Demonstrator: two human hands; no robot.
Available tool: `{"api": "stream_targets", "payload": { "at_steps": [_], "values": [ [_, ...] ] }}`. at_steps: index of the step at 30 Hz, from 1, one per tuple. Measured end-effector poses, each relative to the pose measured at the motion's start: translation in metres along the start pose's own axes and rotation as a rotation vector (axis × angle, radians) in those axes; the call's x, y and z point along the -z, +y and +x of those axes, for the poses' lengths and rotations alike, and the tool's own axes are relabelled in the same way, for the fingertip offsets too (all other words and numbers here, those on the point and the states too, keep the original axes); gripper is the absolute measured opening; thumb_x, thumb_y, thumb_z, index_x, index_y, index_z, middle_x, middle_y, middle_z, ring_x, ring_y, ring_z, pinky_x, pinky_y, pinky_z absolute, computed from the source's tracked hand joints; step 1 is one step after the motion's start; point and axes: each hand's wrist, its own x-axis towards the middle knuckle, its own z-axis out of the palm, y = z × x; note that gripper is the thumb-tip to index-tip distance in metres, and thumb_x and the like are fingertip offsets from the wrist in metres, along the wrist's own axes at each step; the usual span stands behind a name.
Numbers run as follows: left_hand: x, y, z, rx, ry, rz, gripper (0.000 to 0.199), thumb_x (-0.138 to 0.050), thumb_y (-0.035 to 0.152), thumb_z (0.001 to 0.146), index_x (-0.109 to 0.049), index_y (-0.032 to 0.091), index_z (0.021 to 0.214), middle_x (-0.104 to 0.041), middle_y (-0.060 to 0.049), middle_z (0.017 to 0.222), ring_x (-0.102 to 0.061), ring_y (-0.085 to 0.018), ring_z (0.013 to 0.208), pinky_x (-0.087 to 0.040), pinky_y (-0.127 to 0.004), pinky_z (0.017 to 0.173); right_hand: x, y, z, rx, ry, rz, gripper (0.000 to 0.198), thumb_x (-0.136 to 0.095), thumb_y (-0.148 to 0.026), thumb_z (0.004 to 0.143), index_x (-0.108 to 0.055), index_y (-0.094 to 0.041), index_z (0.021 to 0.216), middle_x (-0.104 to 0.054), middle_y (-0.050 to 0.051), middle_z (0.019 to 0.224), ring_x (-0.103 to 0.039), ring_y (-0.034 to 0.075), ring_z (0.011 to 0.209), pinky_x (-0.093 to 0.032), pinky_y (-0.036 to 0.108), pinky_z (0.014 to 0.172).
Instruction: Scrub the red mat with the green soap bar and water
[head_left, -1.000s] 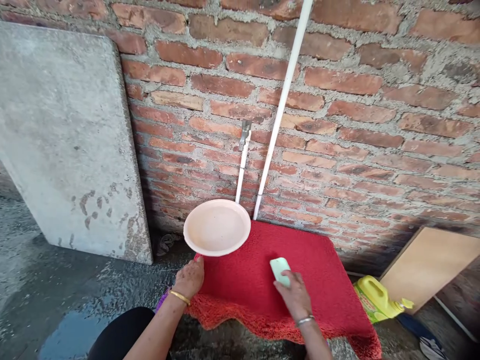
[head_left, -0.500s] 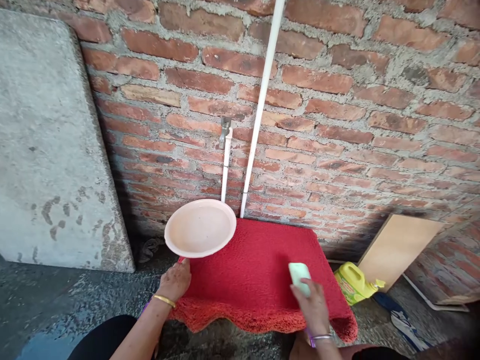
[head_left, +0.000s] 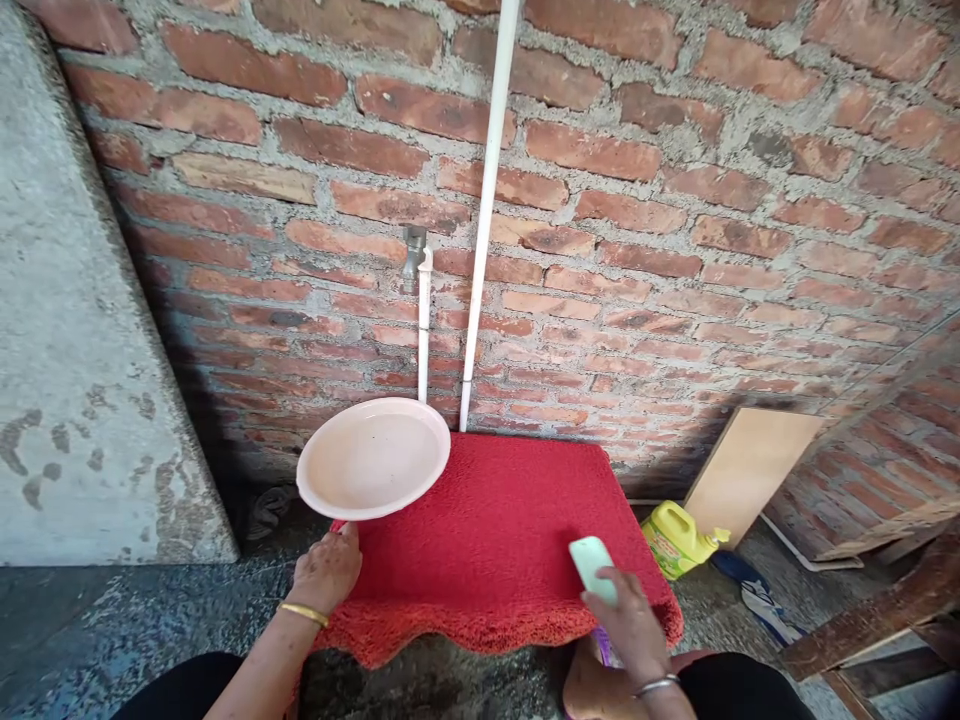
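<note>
A red textured mat (head_left: pixel 517 520) lies over a low support, its thick fringe-like front edge hanging in waves. My left hand (head_left: pixel 326 570) is closed on the mat's left edge, just below the basin. In my right hand (head_left: pixel 626 615) is a pale green rounded block (head_left: pixel 591 565), held low over the mat's right part; I cannot tell whether it is soap or a brush. A pale pink basin (head_left: pixel 375 460) with water in it stands on the mat's back left corner.
Behind the mat rises a brick wall (head_left: pixel 600 240) with white pipes (head_left: pixel 487 200) and a tap (head_left: pixel 412 258). A concrete slab (head_left: pixel 90 330) leans at left. Right are a yellow jug (head_left: pixel 675 540), a board (head_left: pixel 754 470), slippers (head_left: pixel 757 595) and a wooden frame (head_left: pixel 885 620).
The view has shifted to the right, so most things sit further left. My right hand and the green block have moved slightly toward me over the mat. My left hand keeps its place.
</note>
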Motion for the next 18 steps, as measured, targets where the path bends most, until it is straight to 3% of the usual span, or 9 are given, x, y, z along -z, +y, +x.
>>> {"api": "stream_targets", "payload": {
  "at_steps": [3, 6, 9, 11, 14, 16, 18],
  "values": [
    [0.0, 0.001, -0.002, -0.002, 0.026, 0.0, 0.041, -0.033, 0.01, 0.096, -0.066, 0.003, 0.119, -0.072, -0.024, 0.101, -0.074, -0.034, 0.097, -0.056, -0.039, 0.079, 0.042, 0.057, 0.009, -0.267, 0.095, -0.159, 0.045, -0.053, -0.058, 0.079, -0.063, -0.026, 0.109, -0.065, 0.011, 0.1, -0.071, 0.033, 0.094, -0.056, 0.051, 0.092],
    [0.001, 0.0, -0.002, 0.0, 0.016, -0.01, 0.04, -0.035, 0.01, 0.095, -0.066, 0.004, 0.12, -0.072, -0.024, 0.102, -0.074, -0.032, 0.098, -0.057, -0.039, 0.08, 0.053, 0.064, 0.008, -0.281, 0.19, -0.232, 0.048, -0.049, -0.061, 0.082, -0.064, -0.025, 0.111, -0.065, 0.012, 0.094, -0.071, 0.036, 0.094, -0.055, 0.054, 0.091],
    [0.002, 0.0, -0.001, 0.006, 0.013, -0.017, 0.039, -0.036, 0.01, 0.094, -0.067, 0.004, 0.118, -0.072, -0.023, 0.1, -0.074, -0.033, 0.097, -0.058, -0.04, 0.08, 0.032, 0.019, -0.001, 0.031, 0.146, -0.177, 0.041, -0.054, -0.054, 0.085, -0.066, -0.026, 0.113, -0.067, 0.013, 0.109, -0.069, 0.033, 0.104, -0.056, 0.048, 0.093],
    [0.002, 0.0, -0.002, 0.003, 0.023, -0.018, 0.04, -0.035, 0.01, 0.094, -0.067, 0.004, 0.117, -0.072, -0.023, 0.099, -0.074, -0.034, 0.096, -0.058, -0.042, 0.08, 0.009, -0.022, -0.01, 0.273, -0.034, -0.181, 0.042, -0.062, -0.038, 0.082, -0.066, -0.027, 0.122, -0.066, 0.011, 0.126, -0.065, 0.03, 0.117, -0.053, 0.043, 0.103],
    [0.003, 0.001, -0.005, 0.003, 0.056, -0.012, 0.04, -0.034, 0.01, 0.095, -0.067, 0.004, 0.115, -0.072, -0.024, 0.099, -0.074, -0.034, 0.095, -0.058, -0.043, 0.079, -0.016, -0.068, -0.02, 0.518, -0.349, -0.341, 0.067, -0.068, -0.016, 0.071, -0.061, -0.031, 0.136, -0.059, 0.008, 0.144, -0.056, 0.029, 0.132, -0.042, 0.045, 0.116],
    [0.005, 0.002, -0.006, 0.013, 0.068, -0.004, 0.04, -0.033, 0.01, 0.095, -0.068, 0.004, 0.114, -0.072, -0.024, 0.097, -0.074, -0.034, 0.094, -0.058, -0.042, 0.077, -0.02, -0.076, -0.019, 0.604, -0.45, -0.451, 0.072, -0.065, -0.011, 0.072, -0.059, -0.033, 0.14, -0.057, 0.007, 0.147, -0.055, 0.028, 0.133, -0.04, 0.047, 0.117],
    [0.007, 0.003, -0.007, 0.018, 0.065, -0.001, 0.042, -0.031, 0.01, 0.095, -0.068, 0.003, 0.113, -0.072, -0.024, 0.096, -0.074, -0.034, 0.094, -0.058, -0.041, 0.076, -0.012, -0.065, -0.013, 0.658, -0.463, -0.523, 0.071, -0.059, -0.008, 0.076, -0.058, -0.034, 0.142, -0.057, 0.008, 0.148, -0.056, 0.028, 0.132, -0.04, 0.048, 0.117]
  ]
}}
